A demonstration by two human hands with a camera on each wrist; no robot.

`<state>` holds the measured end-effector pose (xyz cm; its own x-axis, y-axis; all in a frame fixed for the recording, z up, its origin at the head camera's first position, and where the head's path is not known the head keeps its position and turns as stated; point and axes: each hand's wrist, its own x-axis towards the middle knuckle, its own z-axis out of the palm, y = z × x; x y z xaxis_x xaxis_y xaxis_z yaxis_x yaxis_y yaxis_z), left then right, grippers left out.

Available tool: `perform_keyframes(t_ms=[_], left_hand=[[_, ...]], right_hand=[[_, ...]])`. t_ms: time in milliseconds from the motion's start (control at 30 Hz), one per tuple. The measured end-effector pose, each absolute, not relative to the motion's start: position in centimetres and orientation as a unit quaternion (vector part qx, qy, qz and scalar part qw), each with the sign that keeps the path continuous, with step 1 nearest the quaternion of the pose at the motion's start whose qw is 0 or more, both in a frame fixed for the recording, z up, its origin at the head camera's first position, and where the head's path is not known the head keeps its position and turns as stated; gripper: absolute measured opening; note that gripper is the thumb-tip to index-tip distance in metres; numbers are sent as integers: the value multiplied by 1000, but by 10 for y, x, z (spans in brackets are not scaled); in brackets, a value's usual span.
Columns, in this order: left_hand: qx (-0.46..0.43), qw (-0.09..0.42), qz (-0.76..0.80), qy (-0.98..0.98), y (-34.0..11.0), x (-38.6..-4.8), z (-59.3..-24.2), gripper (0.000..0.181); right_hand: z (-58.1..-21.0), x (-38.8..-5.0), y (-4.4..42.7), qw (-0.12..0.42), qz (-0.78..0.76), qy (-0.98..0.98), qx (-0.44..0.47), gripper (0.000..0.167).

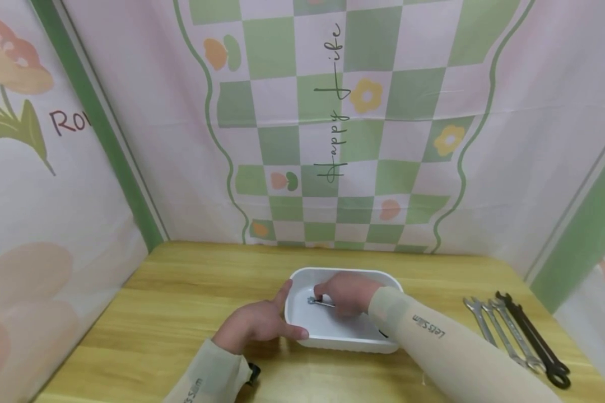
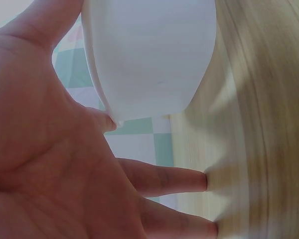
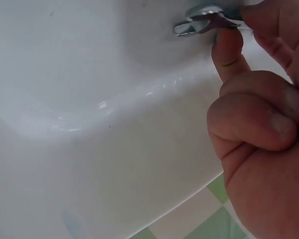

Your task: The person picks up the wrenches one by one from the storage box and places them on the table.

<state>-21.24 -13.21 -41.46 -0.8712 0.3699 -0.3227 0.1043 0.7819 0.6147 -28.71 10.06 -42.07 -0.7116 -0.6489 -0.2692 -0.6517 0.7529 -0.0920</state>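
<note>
A white rectangular bin stands on the wooden table. My left hand is at its left end, thumb and forefinger spread apart and touching the rim. In the left wrist view the bin's end wall faces the palm, and two straight fingers reach down to the tabletop. Inside the bin, my right hand pinches a small silver wrench between thumb and forefinger. The wrench's open jaw end sticks out past the fingertips, low over the bin floor; whether it touches is unclear. My other right fingers are curled.
Several wrenches, silver ones and black ones, lie side by side at the table's right. A small dark piece shows inside the bin by the right sleeve. A patterned cloth wall closes off the back.
</note>
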Motion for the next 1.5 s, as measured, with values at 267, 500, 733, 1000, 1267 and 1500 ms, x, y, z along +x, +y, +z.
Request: perform_keyframes(t_ms=[267,500,733,1000,1267,1500], left_hand=[[128,224,320,912,-132,-212,-414,125],[127,223,317,913,-131,-213,-414,125],[127,218,314,915,-131,-213,-416,126],[123,218,303,919,-131,-215,-416,125],[121,223,312,916,-131,-214,-415,125],[122,220,301,920,-131,-214,-415,124]], right_hand=[[-425,-289,105,137,-18,921,-365,45],[-422,-290,105,154,-32,927,-340,44],[-420,-294,111,166,-74,927,-328,56],[-399,-300,116,168,-242,911,-290,51],[-392,-301,120,187,-386,862,-271,49],[-391,-297,121,234,-473,815,-241,49]])
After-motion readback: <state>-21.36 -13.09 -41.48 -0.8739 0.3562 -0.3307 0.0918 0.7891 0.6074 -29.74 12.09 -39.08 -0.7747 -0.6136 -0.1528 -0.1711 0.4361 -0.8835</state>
